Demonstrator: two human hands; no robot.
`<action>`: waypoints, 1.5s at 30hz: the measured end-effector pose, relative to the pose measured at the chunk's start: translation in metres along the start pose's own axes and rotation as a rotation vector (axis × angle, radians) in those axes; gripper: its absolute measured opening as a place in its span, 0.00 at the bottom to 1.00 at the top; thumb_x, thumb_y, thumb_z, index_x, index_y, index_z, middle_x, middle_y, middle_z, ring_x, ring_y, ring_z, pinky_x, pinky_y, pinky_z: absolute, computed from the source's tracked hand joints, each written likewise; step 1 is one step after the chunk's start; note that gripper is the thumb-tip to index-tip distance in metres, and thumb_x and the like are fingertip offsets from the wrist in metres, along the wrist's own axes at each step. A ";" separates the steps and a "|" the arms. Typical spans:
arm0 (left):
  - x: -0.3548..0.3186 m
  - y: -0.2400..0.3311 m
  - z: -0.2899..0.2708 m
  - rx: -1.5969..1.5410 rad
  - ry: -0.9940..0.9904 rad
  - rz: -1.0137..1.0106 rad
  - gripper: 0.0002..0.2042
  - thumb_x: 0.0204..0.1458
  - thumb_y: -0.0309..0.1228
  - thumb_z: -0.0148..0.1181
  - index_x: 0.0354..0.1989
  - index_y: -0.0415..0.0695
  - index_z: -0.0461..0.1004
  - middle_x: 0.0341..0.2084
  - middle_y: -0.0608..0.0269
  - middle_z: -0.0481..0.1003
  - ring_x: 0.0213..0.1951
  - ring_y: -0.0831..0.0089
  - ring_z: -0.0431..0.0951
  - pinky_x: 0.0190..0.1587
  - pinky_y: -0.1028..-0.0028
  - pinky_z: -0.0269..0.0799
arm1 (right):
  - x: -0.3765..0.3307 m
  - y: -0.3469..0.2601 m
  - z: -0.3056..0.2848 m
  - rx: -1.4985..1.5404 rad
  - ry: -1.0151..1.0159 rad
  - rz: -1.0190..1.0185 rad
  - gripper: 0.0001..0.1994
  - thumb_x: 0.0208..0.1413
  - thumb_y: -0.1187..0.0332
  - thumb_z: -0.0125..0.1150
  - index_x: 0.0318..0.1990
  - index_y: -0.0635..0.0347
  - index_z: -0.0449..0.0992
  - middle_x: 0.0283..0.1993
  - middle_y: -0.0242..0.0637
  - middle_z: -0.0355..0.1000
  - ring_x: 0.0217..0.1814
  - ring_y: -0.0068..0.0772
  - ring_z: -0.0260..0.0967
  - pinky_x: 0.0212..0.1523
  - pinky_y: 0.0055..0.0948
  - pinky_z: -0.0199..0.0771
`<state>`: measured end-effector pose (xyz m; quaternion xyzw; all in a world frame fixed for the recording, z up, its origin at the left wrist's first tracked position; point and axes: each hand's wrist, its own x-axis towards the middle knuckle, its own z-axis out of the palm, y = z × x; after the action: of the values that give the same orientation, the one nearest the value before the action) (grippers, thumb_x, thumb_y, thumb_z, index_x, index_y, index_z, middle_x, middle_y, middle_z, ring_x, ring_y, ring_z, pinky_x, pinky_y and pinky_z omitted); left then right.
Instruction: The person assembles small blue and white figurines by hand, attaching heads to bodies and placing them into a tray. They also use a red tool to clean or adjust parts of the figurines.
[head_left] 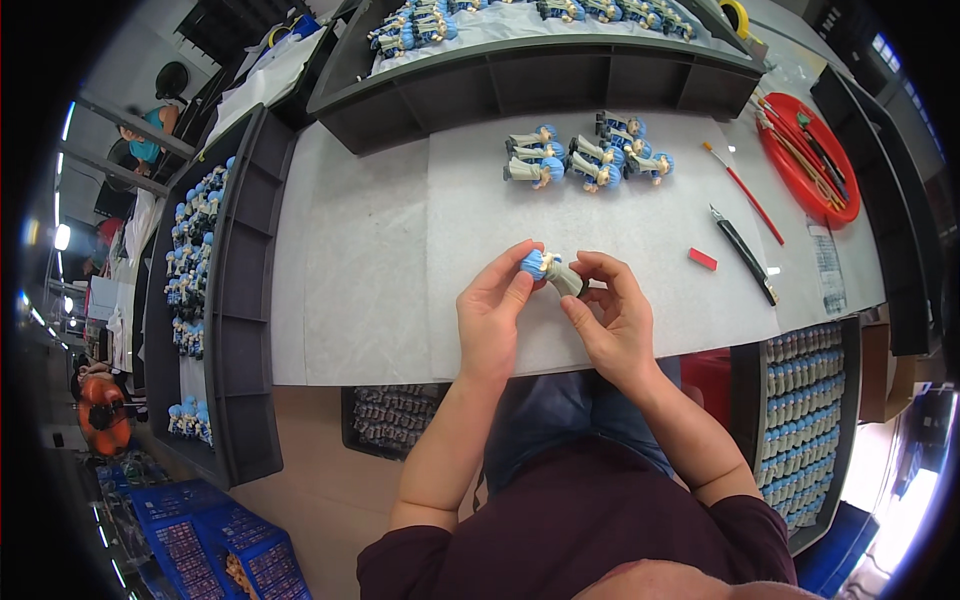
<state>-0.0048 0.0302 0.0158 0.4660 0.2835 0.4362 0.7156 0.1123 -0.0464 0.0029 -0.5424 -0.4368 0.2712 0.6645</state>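
A small figurine (552,271) with a blue head and a pale grey body lies between both hands above the white table (380,260). My left hand (493,305) pinches its blue head with thumb and fingers. My right hand (612,310) grips the grey body from the other side. Beyond my hands, several finished figurines (585,155) of the same kind lie in rows on the white sheet.
A craft knife (745,255), a red block (702,259) and a thin red brush (745,195) lie at the right. A red tray (810,155) holds brushes. Dark shelves (245,300) at left and behind carry more figurines. Trays of grey bodies (800,420) stand at lower right.
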 end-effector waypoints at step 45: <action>0.002 -0.017 -0.003 0.754 -0.039 0.289 0.14 0.51 0.27 0.54 0.42 0.29 0.72 0.36 0.49 0.73 0.36 0.66 0.71 0.39 0.72 0.69 | -0.540 0.015 -0.375 -1.505 1.661 1.217 0.13 0.43 0.74 0.58 0.40 0.57 0.74 0.41 0.43 0.70 0.48 0.46 0.67 0.48 0.40 0.68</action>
<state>-0.0005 0.0302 -0.0013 0.7392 0.3415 0.3889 0.4309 0.1872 -0.6746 -0.1770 -0.9014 0.3813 -0.2022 0.0354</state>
